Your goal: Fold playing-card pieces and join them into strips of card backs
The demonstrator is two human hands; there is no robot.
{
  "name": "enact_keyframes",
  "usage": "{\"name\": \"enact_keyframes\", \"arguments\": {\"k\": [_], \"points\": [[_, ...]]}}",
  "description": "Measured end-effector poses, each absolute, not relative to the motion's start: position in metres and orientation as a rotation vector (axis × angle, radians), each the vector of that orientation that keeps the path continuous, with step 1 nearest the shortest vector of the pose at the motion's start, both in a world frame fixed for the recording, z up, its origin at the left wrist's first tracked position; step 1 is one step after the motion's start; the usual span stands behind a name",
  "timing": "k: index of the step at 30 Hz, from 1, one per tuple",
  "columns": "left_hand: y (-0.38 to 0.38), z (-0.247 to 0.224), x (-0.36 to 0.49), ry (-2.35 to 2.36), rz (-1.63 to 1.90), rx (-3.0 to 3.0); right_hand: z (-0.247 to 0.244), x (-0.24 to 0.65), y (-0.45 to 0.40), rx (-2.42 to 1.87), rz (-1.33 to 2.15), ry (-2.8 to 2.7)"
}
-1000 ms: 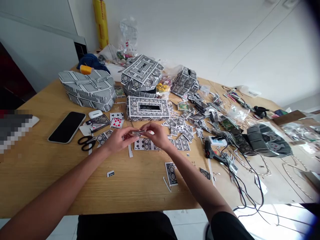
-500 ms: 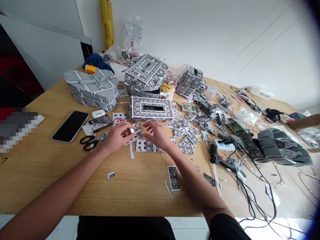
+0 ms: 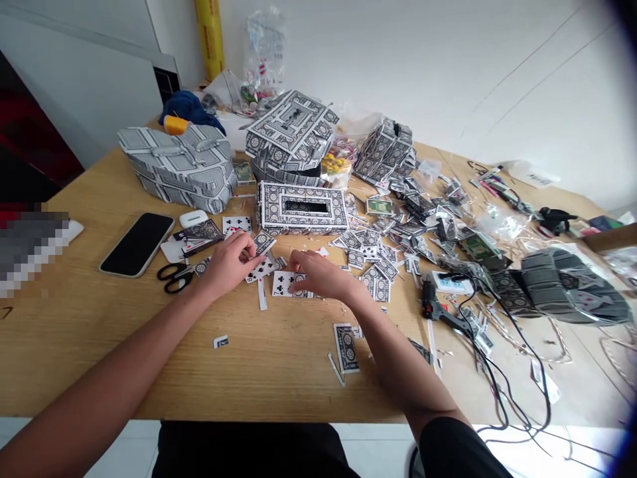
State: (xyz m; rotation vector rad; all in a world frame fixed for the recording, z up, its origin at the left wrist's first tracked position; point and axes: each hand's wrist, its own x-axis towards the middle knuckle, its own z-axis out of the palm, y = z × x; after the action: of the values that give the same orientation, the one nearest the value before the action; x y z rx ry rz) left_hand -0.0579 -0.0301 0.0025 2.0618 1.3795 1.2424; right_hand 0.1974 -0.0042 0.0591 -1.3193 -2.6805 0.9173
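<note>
Resting on scattered playing cards (image 3: 259, 270) — left hand (image 3: 227, 264), right hand (image 3: 323, 275)

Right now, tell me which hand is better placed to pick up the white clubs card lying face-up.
Probably the right hand: its fingertips already reach the clubs card, while the left hand sits farther off, on the other side.

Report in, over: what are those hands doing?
Left hand curled against a clubs playing card. Right hand fingertips on a second clubs card. Scissors and phone lying left.
</note>
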Motion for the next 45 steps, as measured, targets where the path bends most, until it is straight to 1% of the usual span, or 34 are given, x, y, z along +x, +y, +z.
{"name": "enact_keyframes", "arguments": {"k": [7,10,13,19,22,26,39,45], "points": [[-0.035,0.001,-0.057,1.437,1.010,1.964,0.054,0.199,0.007,-1.159,1.238,-2.455],[-0.038,0.005,-0.055,1.384,0.997,1.980,0.050,0.200,0.010,-1.155,1.284,-2.368],[-0.038,0.010,-0.054,1.333,1.052,1.901,0.049,0.202,0.013,-1.170,1.211,-2.347],[-0.033,0.011,-0.053,1.145,1.124,1.411,0.057,0.204,0.014,-1.286,1.009,-2.340],[-0.033,0.014,-0.050,1.076,1.146,1.362,0.060,0.201,0.013,-1.327,0.932,-2.313],[-0.038,0.019,-0.045,1.063,1.089,1.381,0.058,0.198,0.011,-1.383,0.825,-2.263],[-0.040,0.014,-0.032,1.128,1.144,1.193,0.057,0.191,0.006,-1.381,0.823,-2.217],[-0.040,0.013,-0.032,1.129,1.157,1.242,0.054,0.189,0.005,-1.323,0.860,-2.248]]}}
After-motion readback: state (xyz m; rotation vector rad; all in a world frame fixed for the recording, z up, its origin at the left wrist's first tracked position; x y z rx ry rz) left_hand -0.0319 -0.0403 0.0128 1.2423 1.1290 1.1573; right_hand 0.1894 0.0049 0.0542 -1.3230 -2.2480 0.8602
